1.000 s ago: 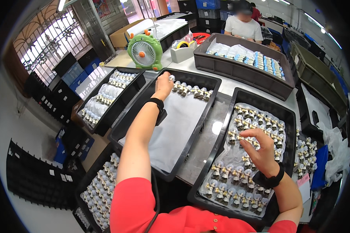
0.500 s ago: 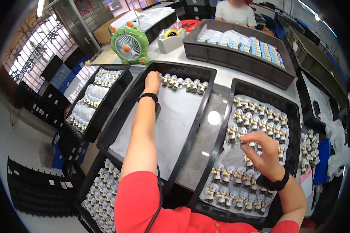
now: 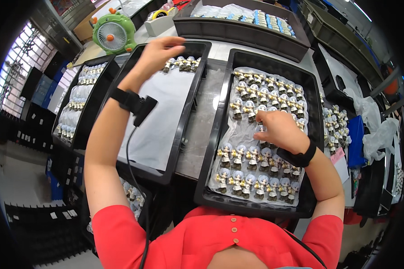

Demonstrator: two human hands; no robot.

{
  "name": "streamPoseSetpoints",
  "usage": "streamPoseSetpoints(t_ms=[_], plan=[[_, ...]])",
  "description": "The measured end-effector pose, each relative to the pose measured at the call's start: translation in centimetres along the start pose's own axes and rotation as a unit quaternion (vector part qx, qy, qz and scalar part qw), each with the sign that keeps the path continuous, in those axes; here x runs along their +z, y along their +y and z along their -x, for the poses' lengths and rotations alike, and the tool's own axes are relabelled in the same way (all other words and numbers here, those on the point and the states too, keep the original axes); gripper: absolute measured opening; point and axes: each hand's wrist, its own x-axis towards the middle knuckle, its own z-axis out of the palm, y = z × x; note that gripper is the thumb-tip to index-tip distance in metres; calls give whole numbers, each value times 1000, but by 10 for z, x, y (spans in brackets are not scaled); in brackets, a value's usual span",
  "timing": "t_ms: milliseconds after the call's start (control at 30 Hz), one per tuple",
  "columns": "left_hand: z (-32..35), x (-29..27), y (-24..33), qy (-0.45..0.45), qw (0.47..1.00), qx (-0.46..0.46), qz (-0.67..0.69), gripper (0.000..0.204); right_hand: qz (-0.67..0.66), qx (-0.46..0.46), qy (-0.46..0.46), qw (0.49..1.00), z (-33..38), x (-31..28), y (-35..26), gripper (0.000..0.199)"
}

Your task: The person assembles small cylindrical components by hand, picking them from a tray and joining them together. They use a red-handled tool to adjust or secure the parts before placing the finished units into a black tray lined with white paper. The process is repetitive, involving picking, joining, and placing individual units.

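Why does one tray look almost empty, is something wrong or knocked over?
Nothing looks knocked over. The middle tray holds only a short row of figurines at its far end, by the left hand. The right tray is packed with neat upright rows, where the right hand reaches.

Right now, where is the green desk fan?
In the head view, the green fan stands at the upper left, on the table beyond the far left corner of the middle tray, just left of the left hand.

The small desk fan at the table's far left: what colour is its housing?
Green, with orange knobs; the small desk fan shows in the head view.
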Motion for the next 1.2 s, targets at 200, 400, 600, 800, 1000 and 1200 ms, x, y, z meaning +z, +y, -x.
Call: streamPoseSetpoints(t_ms=[200,400,600,800,1000,1200], plan=[[71,66,103,-146,962,47,227,28,14,-34,-18,999,-2,20,7,33],[102,110,97,-123,925,-16,359,40,-348,-75,195,914,-8,-27,-22,41],[98,126,80,-111,918,-50,378,44,-401,-87,219,885,-11,-19,-18,42],[103,138,79,-71,923,-13,377,54,-369,-131,268,881,-14,-14,-24,45],[103,131,85,-58,902,-56,425,50,-344,-157,237,895,-14,-16,-25,66],[100,128,78,-74,854,-72,510,48,-328,-155,210,908,-14,-22,-22,79]])
